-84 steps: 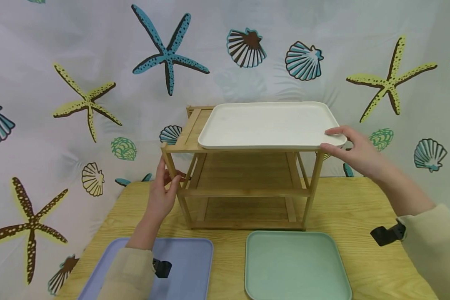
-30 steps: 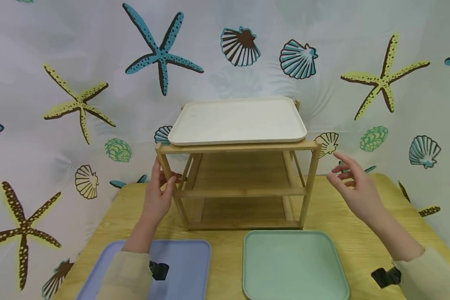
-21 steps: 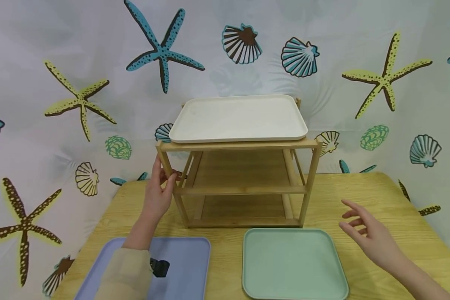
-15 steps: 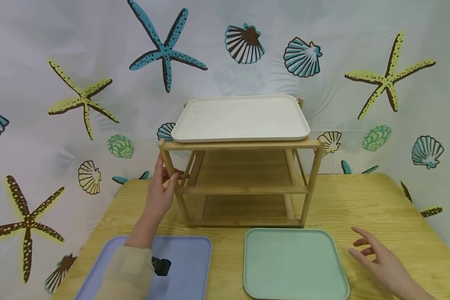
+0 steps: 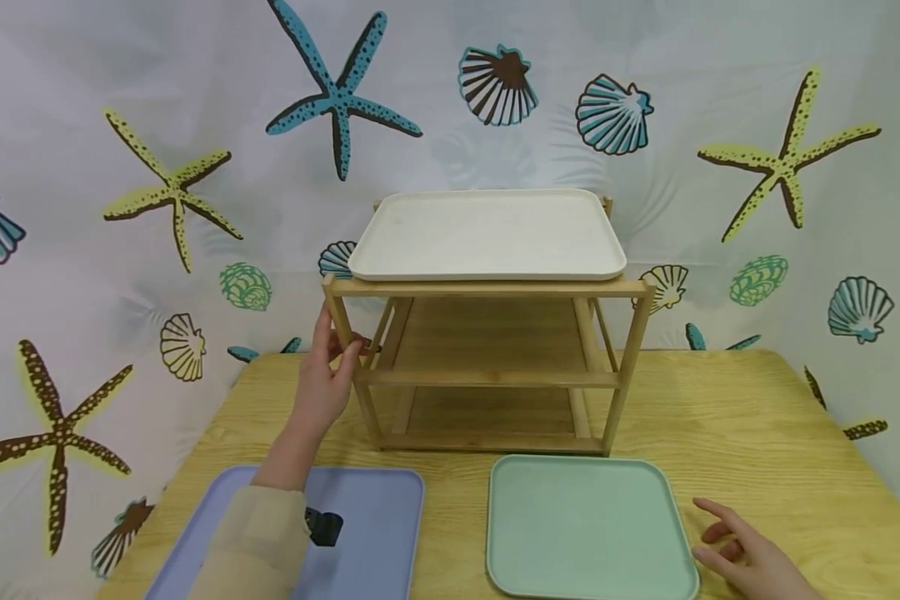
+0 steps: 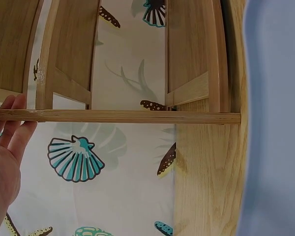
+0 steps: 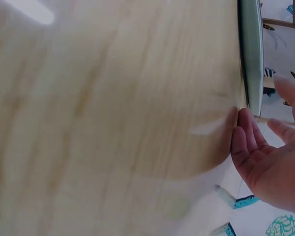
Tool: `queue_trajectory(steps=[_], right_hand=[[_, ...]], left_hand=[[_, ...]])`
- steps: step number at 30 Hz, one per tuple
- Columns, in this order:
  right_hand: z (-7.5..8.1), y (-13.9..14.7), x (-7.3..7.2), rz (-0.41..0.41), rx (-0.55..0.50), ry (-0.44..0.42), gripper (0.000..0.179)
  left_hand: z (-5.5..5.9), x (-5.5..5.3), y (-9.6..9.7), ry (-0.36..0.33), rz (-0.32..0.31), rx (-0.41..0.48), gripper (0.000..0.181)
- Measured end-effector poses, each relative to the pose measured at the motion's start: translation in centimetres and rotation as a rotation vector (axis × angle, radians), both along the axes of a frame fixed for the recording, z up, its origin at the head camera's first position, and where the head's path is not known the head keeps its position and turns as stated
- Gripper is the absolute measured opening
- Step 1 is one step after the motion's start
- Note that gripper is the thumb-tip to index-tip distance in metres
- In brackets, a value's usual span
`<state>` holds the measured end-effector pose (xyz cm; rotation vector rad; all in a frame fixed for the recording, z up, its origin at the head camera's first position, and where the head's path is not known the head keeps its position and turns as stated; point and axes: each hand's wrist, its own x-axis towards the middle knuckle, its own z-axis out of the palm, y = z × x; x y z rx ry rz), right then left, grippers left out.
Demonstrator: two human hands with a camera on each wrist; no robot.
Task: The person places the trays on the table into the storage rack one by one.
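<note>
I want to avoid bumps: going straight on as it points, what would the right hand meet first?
Most likely the green tray, at its right edge, just ahead of the right hand. The hand's height is hard to judge, so it might pass over instead.

There is a white tray [image 5: 487, 235], mint-green tray [image 5: 588, 525], periwinkle tray [image 5: 371, 517], tan rack [image 5: 487, 378] and starfish-printed backdrop [image 5: 495, 158].

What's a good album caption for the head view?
One left hand holds a rack topped with a white tray; the right hand is beside a green tray.
</note>
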<state>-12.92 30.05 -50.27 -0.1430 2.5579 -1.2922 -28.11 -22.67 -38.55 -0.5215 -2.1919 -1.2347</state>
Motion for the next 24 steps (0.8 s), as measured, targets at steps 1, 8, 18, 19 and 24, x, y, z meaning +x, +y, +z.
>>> queue_trajectory(steps=[1,8,18,19,24], right_hand=[[-0.1,-0.1,0.1,0.023,-0.008,0.020,0.065],[-0.6,-1.3,-0.1,0.087,-0.032,0.082,0.060],[-0.2,-2.2,-0.7,0.097,-0.011,0.130,0.053],[-0.2,-2.2,-0.8,0.097,-0.013,0.133,0.051],[0.1,-2.2,-0.9,0.081,-0.043,0.101,0.046]], left_hand=[[0.0,0.0,0.0,-0.002,0.000,0.001,0.071],[0.0,0.0,0.1,-0.005,0.001,-0.007,0.071],[0.2,0.2,0.2,-0.015,0.009,-0.004,0.071],[0.2,0.2,0.2,-0.017,0.010,-0.004,0.071],[0.4,0.3,0.3,-0.019,0.006,-0.003,0.071]])
